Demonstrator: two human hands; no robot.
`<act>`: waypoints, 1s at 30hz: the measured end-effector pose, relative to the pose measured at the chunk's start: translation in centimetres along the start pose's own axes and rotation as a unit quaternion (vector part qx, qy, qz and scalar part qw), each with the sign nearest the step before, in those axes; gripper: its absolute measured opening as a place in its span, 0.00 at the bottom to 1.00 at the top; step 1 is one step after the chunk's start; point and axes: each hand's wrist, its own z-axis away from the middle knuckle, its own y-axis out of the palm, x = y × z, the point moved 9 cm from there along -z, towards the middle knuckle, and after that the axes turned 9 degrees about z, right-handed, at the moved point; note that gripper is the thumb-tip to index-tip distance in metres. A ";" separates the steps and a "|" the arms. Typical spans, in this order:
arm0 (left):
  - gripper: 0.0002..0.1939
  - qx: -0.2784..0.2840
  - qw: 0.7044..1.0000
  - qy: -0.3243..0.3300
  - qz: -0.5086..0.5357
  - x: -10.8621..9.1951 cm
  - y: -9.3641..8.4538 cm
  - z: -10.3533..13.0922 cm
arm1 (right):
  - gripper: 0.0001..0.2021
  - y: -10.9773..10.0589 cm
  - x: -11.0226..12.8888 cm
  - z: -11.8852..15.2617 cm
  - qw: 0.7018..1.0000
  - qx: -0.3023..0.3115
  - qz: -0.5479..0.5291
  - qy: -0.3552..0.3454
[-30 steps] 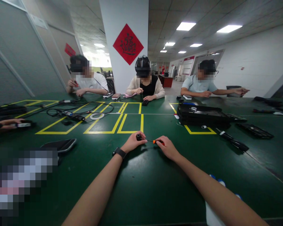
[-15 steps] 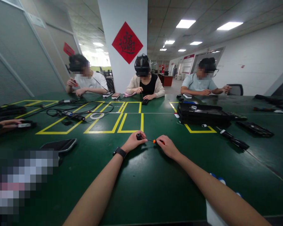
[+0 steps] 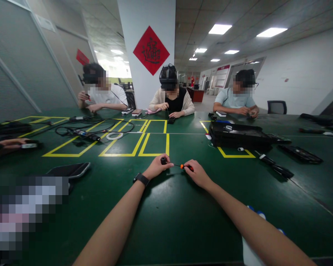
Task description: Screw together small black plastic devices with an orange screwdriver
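while the left hand (image 3: 156, 168) pinches a half-hidden black part (image 3: 163, 161), the right hand (image 3: 198, 173) pinches a screwdriver (image 3: 182, 166)

- Before you spreads a glossy green table (image 3: 161, 221), marked with yellow tape (image 3: 168, 145).
- On your left, tangled black cables (image 3: 90, 136) and a white ring (image 3: 114, 139).
- On your right, a black case (image 3: 238, 136) and, farther out, a dark panel (image 3: 299, 153).
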 end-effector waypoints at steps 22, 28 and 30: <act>0.15 0.007 1.000 -0.010 0.026 0.2 0.1 0.1 | 0.08 -0.2 -0.4 0.0 1.000 -0.008 -0.010 0.020; 0.16 -0.007 0.998 -0.023 0.057 0.5 0.2 0.2 | 0.06 -0.4 0.0 0.1 1.000 -0.025 0.018 0.005; 0.16 -0.007 0.997 -0.031 0.070 0.9 0.3 0.1 | 0.05 -0.6 0.0 0.2 0.999 -0.037 0.022 0.004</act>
